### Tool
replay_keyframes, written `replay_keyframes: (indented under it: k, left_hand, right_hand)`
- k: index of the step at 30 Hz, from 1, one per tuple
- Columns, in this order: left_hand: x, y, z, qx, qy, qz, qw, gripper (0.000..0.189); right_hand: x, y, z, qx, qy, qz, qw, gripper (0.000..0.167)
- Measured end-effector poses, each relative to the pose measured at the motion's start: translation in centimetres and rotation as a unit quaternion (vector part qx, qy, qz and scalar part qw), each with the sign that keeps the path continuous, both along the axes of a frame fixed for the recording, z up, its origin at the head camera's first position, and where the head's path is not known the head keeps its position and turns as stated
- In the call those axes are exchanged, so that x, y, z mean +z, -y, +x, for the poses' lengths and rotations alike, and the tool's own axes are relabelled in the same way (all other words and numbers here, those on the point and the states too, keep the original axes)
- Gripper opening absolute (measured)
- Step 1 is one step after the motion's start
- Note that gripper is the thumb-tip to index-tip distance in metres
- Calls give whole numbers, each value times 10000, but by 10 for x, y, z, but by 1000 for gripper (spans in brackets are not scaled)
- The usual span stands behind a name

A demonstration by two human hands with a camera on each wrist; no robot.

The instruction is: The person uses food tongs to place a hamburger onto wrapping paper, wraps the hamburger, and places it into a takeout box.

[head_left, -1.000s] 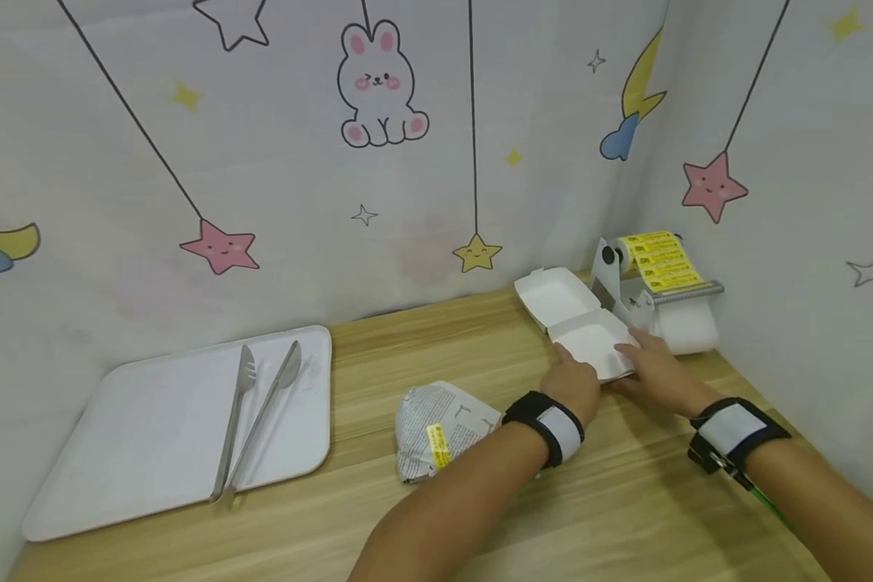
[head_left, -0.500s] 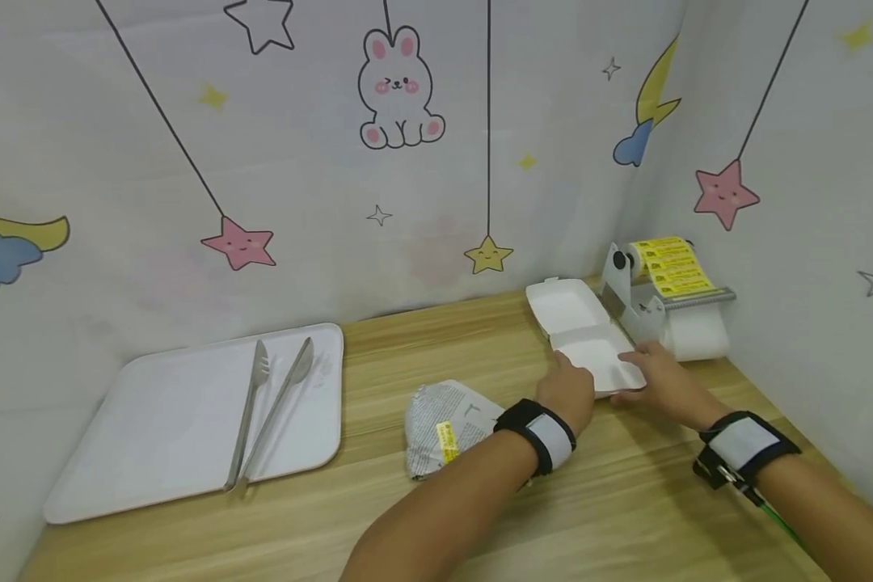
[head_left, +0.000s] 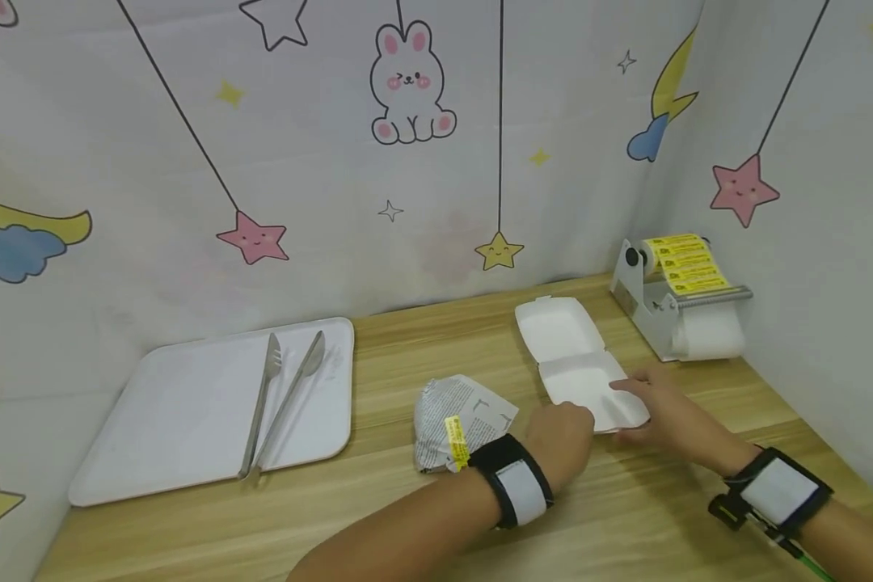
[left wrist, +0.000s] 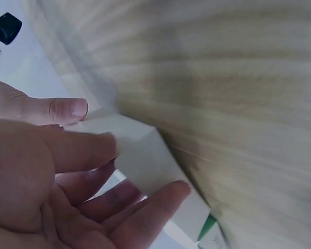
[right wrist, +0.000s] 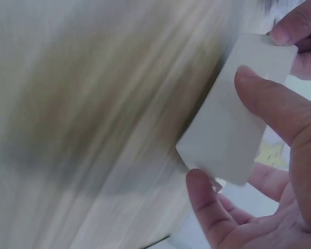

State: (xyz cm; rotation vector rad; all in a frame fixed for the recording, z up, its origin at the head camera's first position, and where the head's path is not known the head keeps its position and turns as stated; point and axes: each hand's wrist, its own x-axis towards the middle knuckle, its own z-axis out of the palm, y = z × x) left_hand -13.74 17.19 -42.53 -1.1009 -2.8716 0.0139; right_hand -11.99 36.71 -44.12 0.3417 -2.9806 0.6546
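Note:
A white clamshell takeout box lies with its lid folded back on the wooden table, right of the middle. My left hand grips its near left corner; in the left wrist view, the thumb and fingers curl about the box's side wall. At the near right corner, my right hand holds the box. The right wrist view has that thumb pressed on the outer wall, with fingers round the corner. Beside my left wrist sits a newsprint-wrapped bundle bearing a yellow label; my forearm partly covers it.
Behind the box at right stands a label dispenser with a roll of yellow labels. A white tray at left bears tongs. Printed cloth walls close off the back and right.
Both hands have drawn the open box toward me, away from the label dispenser. The box stays on the table. The head view has shifted slightly, and the wrapped bundle stays put.

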Motion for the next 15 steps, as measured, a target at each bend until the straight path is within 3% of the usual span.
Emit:
replay_keyframes:
  k: [5, 12, 15]
  left_hand:
    - [4, 28, 22, -454, 44, -118, 9989, 12]
    - [2, 52, 51, -974, 459, -424, 9933, 9]
    - [0, 62, 58, -1263, 434, -493, 9898, 7]
  right_hand:
    - [-4, 18, 23, 251, -200, -49, 9995, 73]
    - [-7, 33, 59, 148, 113, -40, 9998, 80]
    - [-10, 40, 72, 159, 76, -67, 9998, 83]
